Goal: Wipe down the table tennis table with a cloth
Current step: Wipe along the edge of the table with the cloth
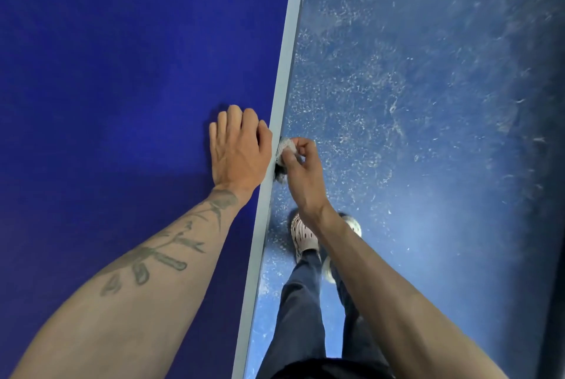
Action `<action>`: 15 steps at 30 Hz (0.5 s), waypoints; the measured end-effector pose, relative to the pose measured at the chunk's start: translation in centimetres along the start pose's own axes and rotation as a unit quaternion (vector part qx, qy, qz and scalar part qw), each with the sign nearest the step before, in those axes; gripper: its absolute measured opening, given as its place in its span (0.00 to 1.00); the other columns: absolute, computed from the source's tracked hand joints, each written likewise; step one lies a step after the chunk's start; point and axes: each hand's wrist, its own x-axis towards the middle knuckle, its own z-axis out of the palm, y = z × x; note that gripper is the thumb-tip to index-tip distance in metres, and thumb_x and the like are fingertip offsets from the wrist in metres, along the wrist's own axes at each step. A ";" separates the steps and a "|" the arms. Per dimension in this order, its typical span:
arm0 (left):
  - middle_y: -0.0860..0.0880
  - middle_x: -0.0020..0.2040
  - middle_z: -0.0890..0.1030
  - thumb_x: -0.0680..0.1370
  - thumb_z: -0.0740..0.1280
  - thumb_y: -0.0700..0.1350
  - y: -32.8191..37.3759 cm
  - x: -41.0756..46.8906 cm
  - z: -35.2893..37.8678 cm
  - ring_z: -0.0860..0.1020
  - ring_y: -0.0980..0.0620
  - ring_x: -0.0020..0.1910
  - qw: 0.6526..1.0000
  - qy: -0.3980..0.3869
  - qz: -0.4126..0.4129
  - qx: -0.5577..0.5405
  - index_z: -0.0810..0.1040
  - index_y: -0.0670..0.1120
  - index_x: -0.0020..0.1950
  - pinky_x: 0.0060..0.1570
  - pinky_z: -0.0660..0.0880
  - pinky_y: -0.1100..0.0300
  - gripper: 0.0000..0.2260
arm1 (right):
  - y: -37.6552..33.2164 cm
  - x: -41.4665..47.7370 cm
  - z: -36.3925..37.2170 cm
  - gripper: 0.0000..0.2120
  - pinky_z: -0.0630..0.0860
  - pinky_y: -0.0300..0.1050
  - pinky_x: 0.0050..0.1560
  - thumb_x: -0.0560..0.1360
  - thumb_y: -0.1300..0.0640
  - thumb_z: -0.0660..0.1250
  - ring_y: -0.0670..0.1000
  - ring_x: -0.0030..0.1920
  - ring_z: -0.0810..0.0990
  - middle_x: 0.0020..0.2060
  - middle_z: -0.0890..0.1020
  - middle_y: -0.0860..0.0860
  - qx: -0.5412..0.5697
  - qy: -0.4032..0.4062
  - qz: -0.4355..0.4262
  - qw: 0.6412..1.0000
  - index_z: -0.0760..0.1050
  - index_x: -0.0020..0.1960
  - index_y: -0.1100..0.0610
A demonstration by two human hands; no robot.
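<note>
The blue table tennis table (122,73) fills the left half of the view, with a pale grey stripe along its right edge (286,79). My left hand (240,151) rests flat on the tabletop beside that edge, fingers straight. My right hand (301,169) is just off the table's side and pinches a small bunched grey cloth (284,149) against the edge. Part of the cloth is hidden by my fingers and by the table edge.
To the right of the table lies a blue floor (412,103) speckled with white scuffs and dust. My legs in dark trousers (305,317) and light perforated shoes (302,233) stand close to the table's side.
</note>
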 end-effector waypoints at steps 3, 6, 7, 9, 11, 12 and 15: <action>0.44 0.42 0.71 0.83 0.61 0.45 0.0 0.1 0.1 0.68 0.42 0.42 1.000 -0.004 -0.006 -0.006 0.66 0.47 0.42 0.43 0.65 0.45 0.10 | 1.0 -1.9 -0.4 0.06 0.77 0.37 0.43 0.85 0.63 0.62 0.43 0.43 0.79 0.46 0.81 0.47 -0.009 -0.013 0.051 0.999 0.73 0.55 0.53; 0.44 0.41 0.69 0.82 0.62 0.44 -0.2 0.0 0.1 0.66 0.43 0.40 1.000 0.000 -0.007 -0.011 0.66 0.46 0.42 0.41 0.64 0.46 0.10 | 2.6 -4.4 -0.9 0.04 0.74 0.33 0.42 0.85 0.62 0.63 0.41 0.41 0.78 0.49 0.81 0.51 -0.022 -0.021 0.103 0.994 0.73 0.57 0.54; 0.44 0.40 0.69 0.82 0.62 0.43 -0.2 0.1 0.2 0.65 0.43 0.40 1.000 0.001 -0.007 -0.011 0.66 0.46 0.41 0.40 0.64 0.46 0.10 | 2.5 -4.1 -0.9 0.04 0.73 0.32 0.41 0.84 0.62 0.63 0.39 0.39 0.77 0.47 0.81 0.51 -0.020 -0.018 0.110 0.994 0.74 0.56 0.54; 0.45 0.40 0.68 0.81 0.62 0.42 -0.2 0.2 0.3 0.64 0.44 0.39 1.000 -0.004 -0.007 -0.001 0.65 0.46 0.41 0.39 0.63 0.46 0.10 | 1.1 -1.9 -0.5 0.06 0.74 0.33 0.42 0.84 0.63 0.63 0.41 0.39 0.78 0.45 0.81 0.49 -0.003 -0.017 0.113 0.993 0.73 0.55 0.54; 0.45 0.40 0.67 0.81 0.62 0.42 -0.1 0.0 0.4 0.63 0.45 0.40 1.000 -0.006 -0.005 0.013 0.63 0.47 0.42 0.40 0.61 0.47 0.10 | -1.5 1.7 -0.1 0.07 0.76 0.40 0.45 0.84 0.64 0.62 0.45 0.43 0.78 0.46 0.81 0.50 0.018 -0.017 0.089 0.996 0.73 0.55 0.53; 0.45 0.40 0.66 0.82 0.61 0.43 -0.1 0.1 0.4 0.62 0.45 0.40 1.000 -0.009 -0.004 0.019 0.63 0.48 0.42 0.40 0.61 0.48 0.10 | -2.8 3.6 0.1 0.07 0.77 0.42 0.47 0.84 0.64 0.62 0.46 0.45 0.79 0.47 0.80 0.50 0.022 -0.015 0.073 0.997 0.73 0.54 0.53; 0.45 0.41 0.67 0.83 0.59 0.44 -0.1 0.1 0.2 0.63 0.45 0.40 0.999 -0.025 -0.003 0.030 0.64 0.47 0.43 0.40 0.61 0.48 0.09 | -5.1 7.1 0.2 0.06 0.79 0.43 0.47 0.84 0.65 0.62 0.46 0.47 0.80 0.49 0.81 0.50 0.005 -0.016 0.038 0.999 0.73 0.55 0.54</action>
